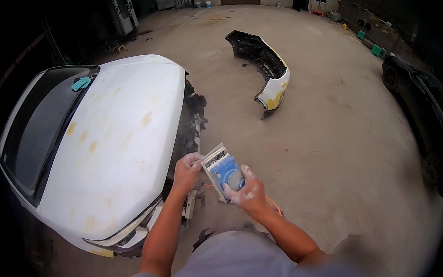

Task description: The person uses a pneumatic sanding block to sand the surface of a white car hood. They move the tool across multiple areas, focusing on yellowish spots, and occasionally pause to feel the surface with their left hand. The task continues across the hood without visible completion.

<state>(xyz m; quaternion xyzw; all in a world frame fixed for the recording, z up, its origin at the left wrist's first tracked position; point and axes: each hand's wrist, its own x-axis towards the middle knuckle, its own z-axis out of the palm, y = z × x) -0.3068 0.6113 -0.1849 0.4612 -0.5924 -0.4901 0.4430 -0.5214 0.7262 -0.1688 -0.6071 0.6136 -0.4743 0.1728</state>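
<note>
1. I see the sander [222, 171], a blue block, held just right of the white car [101, 144], its long axis tilted up-left.
2. My right hand [246, 192] is closed around its lower end.
3. My left hand [186, 171] pinches its upper-left edge.
4. A detached bumper [268, 74] lies well beyond the car.

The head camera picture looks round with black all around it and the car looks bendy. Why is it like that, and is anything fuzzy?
In the head view, the fisheye lens bends the white car and leaves black corners; the concrete floor is evenly daylit, without harsh glare; the blue sander and both hands, left hand and right hand, look sharp; the grey shirt at the bottom edge is blurry.
</note>
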